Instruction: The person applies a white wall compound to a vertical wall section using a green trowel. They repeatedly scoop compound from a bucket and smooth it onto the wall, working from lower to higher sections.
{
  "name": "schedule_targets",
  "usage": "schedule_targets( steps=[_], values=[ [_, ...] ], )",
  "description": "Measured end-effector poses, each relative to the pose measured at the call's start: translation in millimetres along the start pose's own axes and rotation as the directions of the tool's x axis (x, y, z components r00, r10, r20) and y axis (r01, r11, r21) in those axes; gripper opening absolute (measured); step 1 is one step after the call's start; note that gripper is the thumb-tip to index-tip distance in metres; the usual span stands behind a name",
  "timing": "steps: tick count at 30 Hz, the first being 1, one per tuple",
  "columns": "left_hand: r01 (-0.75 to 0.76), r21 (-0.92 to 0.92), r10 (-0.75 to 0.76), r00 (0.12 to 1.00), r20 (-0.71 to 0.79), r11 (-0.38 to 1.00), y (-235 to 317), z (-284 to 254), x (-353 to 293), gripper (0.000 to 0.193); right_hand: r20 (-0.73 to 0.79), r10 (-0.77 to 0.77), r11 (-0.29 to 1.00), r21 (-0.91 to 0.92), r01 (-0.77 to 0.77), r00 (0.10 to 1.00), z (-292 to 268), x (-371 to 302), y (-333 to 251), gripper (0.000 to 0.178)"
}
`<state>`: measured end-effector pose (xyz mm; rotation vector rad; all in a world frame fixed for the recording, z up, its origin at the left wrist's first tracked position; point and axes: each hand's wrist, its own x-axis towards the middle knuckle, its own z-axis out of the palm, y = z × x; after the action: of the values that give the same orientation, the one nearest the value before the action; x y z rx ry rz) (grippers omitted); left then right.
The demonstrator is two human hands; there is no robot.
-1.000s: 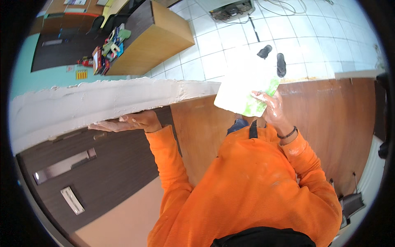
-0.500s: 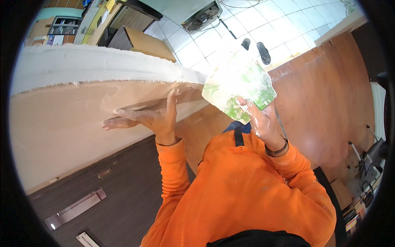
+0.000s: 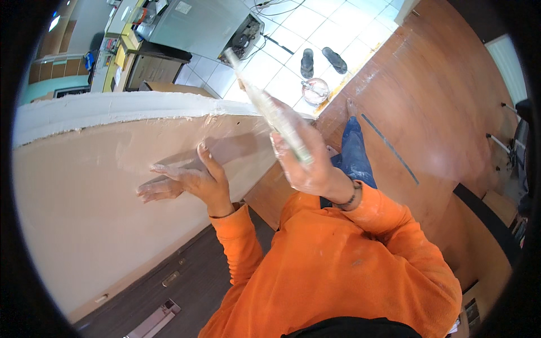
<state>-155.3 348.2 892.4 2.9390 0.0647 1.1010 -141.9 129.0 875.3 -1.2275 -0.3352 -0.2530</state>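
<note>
My right hand [image 3: 307, 160] is closed on a flat green board [image 3: 276, 118] smeared with white paste. The board is turned nearly edge-on and blurred, its far end reaching the wall's top edge. White smears cover my fingers. To the left, my left hand [image 3: 191, 180] is open, fingers stretched and thumb raised, beside the pinkish wall face [image 3: 84, 186]. Whether its fingertips touch the wall I cannot tell. Rough white plaster [image 3: 112, 110] runs along the wall's top edge.
A bowl of white paste [image 3: 315, 91] stands on the floor, with black flip-flops [image 3: 307, 63] just beyond it. A grey strip [image 3: 389, 147] lies on the brown floor to the right. Past the wall are a cabinet [image 3: 152, 73] and a large grey appliance [image 3: 197, 25].
My right hand has moved left toward the wall, and the board has tipped from face-up to edge-on. The view has shifted, bringing the bowl into sight. My left hand stays open by the wall.
</note>
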Motion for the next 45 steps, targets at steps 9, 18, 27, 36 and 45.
schedule_targets(
  steps=[9,18,27,36,45],
  values=[
    [-0.131,0.013,0.131,0.991,0.031,0.991,-33,-2,-22,0.092,0.142,-0.284,0.863,-0.393,0.317,0.948,79,-21,69,0.063],
    [-0.095,0.068,0.097,0.995,-0.016,0.993,-39,-10,-34,0.085,0.361,-0.294,0.830,-0.362,0.424,0.885,28,-76,50,0.056],
    [-0.208,0.318,0.285,0.934,-0.217,0.925,-36,-12,-6,0.079,0.284,0.345,0.938,-0.061,-0.342,0.895,-62,5,11,0.061],
    [-0.165,0.315,0.248,0.937,-0.246,0.935,-32,1,-9,0.076,0.187,0.551,0.813,0.099,-0.573,0.813,-96,89,64,0.047],
    [-0.092,0.150,0.124,0.967,-0.221,0.984,-41,27,-22,0.070,0.312,0.706,0.655,0.055,-0.754,0.636,-80,122,74,0.056]
  ],
)
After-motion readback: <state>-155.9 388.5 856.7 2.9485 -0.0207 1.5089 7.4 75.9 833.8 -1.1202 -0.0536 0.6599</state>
